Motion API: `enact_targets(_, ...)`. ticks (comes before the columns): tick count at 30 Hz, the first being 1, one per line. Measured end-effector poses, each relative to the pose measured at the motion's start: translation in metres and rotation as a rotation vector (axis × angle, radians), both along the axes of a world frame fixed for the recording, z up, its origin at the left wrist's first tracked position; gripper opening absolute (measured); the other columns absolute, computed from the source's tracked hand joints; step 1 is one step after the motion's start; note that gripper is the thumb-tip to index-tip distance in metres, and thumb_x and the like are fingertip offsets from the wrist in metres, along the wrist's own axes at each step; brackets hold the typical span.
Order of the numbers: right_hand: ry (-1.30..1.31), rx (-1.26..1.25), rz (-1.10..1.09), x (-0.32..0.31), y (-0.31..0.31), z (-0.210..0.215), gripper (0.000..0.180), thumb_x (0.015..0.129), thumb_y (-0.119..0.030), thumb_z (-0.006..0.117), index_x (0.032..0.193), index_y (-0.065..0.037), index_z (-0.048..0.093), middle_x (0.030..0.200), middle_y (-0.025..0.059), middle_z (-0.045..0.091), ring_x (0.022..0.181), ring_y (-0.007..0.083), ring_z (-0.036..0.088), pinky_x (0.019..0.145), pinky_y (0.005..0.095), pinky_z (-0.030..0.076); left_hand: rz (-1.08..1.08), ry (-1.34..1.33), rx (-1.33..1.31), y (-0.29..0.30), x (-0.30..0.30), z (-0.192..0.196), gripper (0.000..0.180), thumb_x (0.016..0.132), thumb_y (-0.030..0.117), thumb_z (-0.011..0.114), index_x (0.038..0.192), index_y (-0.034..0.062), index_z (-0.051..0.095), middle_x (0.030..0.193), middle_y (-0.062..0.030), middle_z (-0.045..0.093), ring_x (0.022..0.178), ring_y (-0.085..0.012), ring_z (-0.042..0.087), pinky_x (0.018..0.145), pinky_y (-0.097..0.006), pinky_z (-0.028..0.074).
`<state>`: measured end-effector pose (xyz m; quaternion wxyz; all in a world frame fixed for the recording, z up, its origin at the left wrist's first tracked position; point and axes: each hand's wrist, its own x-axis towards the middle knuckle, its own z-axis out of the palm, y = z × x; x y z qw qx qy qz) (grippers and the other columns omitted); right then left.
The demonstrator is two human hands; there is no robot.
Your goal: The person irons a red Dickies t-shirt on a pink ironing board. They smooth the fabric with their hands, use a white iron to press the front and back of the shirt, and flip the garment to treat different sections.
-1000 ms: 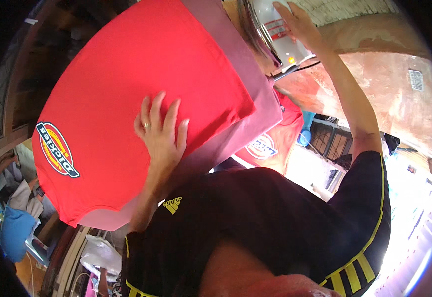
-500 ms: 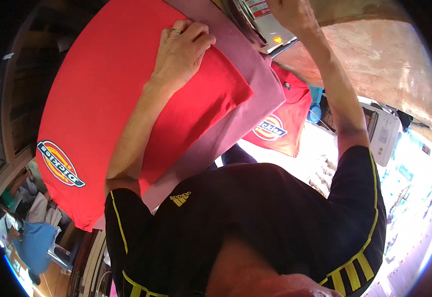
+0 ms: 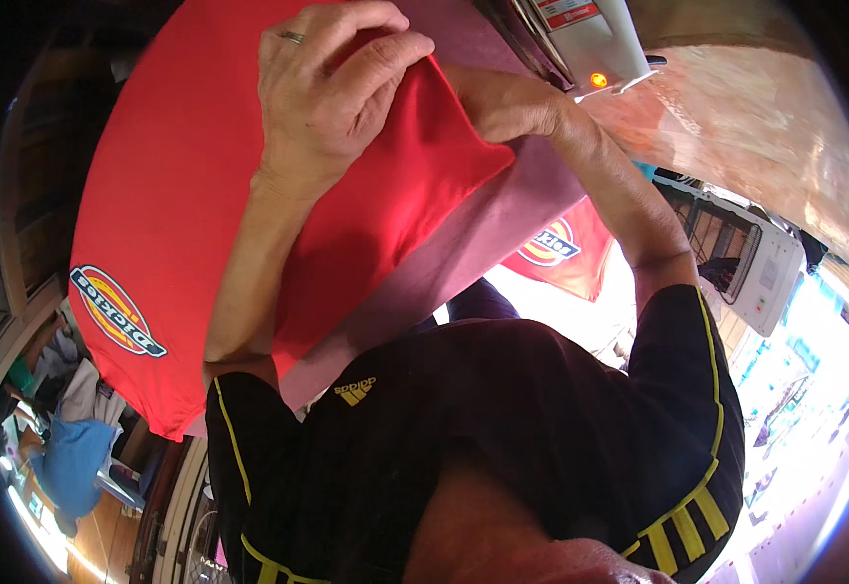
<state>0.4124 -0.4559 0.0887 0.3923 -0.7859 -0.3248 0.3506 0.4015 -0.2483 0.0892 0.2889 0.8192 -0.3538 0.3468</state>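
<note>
A red T-shirt-like cloth (image 3: 171, 185) with an oval printed emblem lies spread over a mauve ironing pad (image 3: 531, 190). My left hand (image 3: 322, 97) pinches the cloth near its right edge and holds it raised, thumb and fingers together. Close beside it, my right hand (image 3: 502, 102) reaches in at that lifted edge; its fingers are hidden behind the red fabric, so their grip does not show. To the right of the hands, a white electric iron (image 3: 609, 49) with a lit orange lamp stands at the pad's far side, touched by neither hand.
Another red cloth (image 3: 585, 248) with a similar emblem hangs beyond the pad on the right. Farther right stand a pale boxy appliance (image 3: 770, 277) and a stained wall (image 3: 736, 117). Blue and grey fabrics (image 3: 79, 457) are piled at the lower left.
My right hand has left the iron and come in left to the red cloth's edge. My left hand has lifted that edge toward me. The iron appears shifted right.
</note>
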Motion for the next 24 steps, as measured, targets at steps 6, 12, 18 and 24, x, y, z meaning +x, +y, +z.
enact_targets(6,-0.032,-0.326,0.428,0.006,-0.016,-0.003,0.044,0.086,-0.026,0.062,0.121,0.0,0.062,0.119,0.021,0.065,0.109,0.03,0.063,0.092,0.039,0.05,-0.025,0.072,-0.122,0.013,-0.002,-0.018,0.022,0.074,0.009,0.079,0.094,0.0168,0.073,0.105,-0.0005,0.066,0.088,-0.018,0.065,0.073,-0.031,0.046)
enact_targets(12,0.032,-0.5,0.285,0.002,-0.043,-0.023,0.055,0.084,-0.029,0.064,0.131,-0.003,0.054,0.13,0.017,0.057,0.12,0.0292,0.054,0.1,0.0396,0.043,-0.039,0.314,-0.08,0.013,-0.002,-0.033,0.036,0.083,0.026,0.073,0.117,0.0199,0.062,0.12,-0.0037,0.056,0.108,-0.0245,0.058,0.087,-0.044,0.043)
enact_targets(18,0.392,-0.05,-0.233,-0.012,-0.064,-0.024,0.062,0.088,-0.029,0.063,0.139,-0.001,0.043,0.137,0.0172,0.048,0.127,0.0279,0.048,0.105,0.0401,0.038,0.19,0.427,0.037,0.04,-0.057,-0.041,0.05,0.079,0.035,0.075,0.123,0.0204,0.059,0.134,-0.0101,0.048,0.124,-0.0323,0.047,0.092,-0.053,0.04)
enact_targets(24,-0.064,0.314,-0.512,-0.083,-0.062,-0.027,0.066,0.086,-0.022,0.067,0.142,0.0,0.039,0.139,0.0177,0.045,0.128,0.028,0.046,0.108,0.0411,0.034,0.354,0.672,0.138,0.062,-0.159,-0.04,0.073,0.071,0.044,0.079,0.135,0.0238,0.052,0.152,-0.0105,0.034,0.142,-0.0335,0.03,0.106,-0.06,0.029)
